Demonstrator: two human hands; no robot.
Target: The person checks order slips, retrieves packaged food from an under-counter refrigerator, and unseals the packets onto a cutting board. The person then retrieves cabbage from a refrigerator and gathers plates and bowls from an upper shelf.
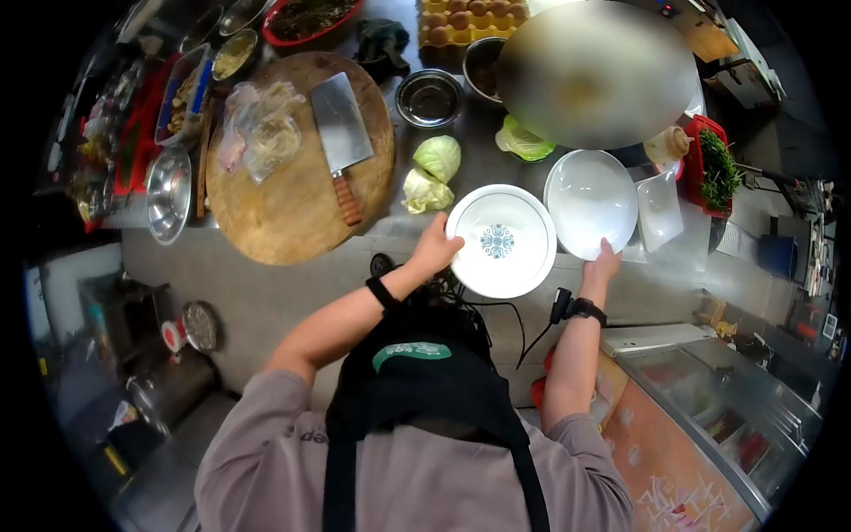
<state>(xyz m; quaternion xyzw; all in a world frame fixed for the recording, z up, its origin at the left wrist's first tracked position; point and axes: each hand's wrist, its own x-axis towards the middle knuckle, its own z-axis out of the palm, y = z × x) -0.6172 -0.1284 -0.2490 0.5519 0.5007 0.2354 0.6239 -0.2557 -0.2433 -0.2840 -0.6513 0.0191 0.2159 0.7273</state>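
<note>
My left hand (436, 246) grips the left rim of a white bowl (510, 266) with a blue pattern at its centre, held at the table's front edge. My right hand (603, 262) has its fingers on the near rim of a plain white oval dish (592, 199), which lies over another white dish. Right of that dish is a white angular dish (659, 211). Behind the patterned bowl, cabbage pieces (438, 160) lie on the steel table, with a metal bowl (429, 98) beyond them.
On the left, a round wooden board (301, 213) bears a cleaver (342, 122) and a plastic bag (273, 133). An egg tray (461, 37) stands at the back, and a red basket of greens (716, 168) at the right. A cable (521, 324) hangs below the table edge.
</note>
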